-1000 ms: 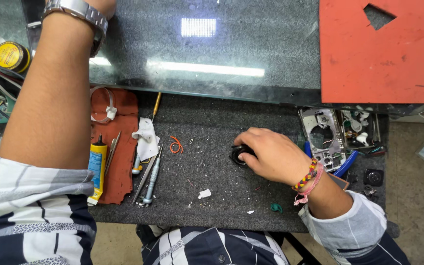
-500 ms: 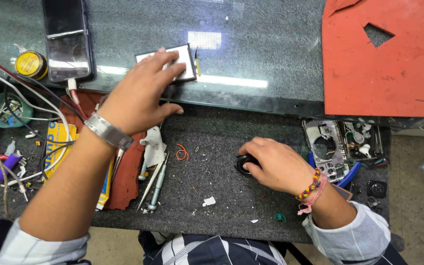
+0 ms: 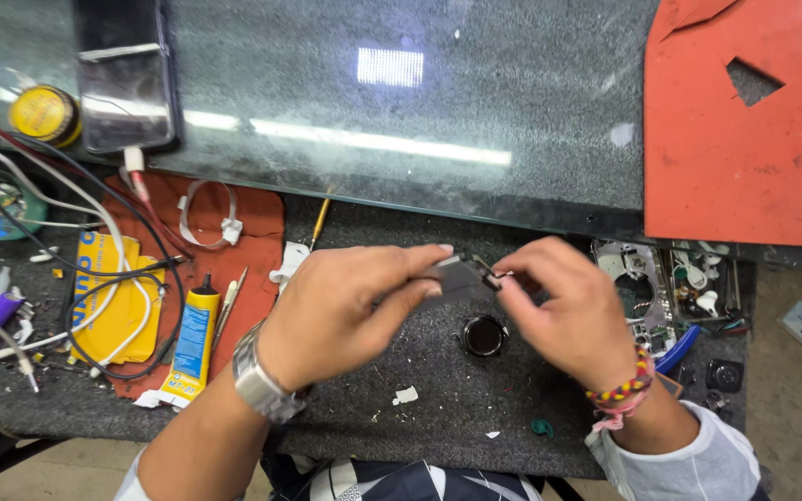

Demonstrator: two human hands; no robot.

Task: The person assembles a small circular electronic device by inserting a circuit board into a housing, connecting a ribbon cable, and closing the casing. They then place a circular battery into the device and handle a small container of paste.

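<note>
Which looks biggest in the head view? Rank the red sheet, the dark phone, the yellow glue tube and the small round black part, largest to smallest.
1. red sheet
2. dark phone
3. yellow glue tube
4. small round black part
All four lie on the bench at much the same depth, so the order seems safe.

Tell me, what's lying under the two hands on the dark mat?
A small round black part sits on the mat just below the flat dark piece both hands pinch. Whatever lies directly beneath the left hand and right hand is covered.

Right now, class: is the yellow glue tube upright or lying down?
Lying down: the yellow glue tube rests flat on the red cloth, black nozzle pointing away from the person.
</note>
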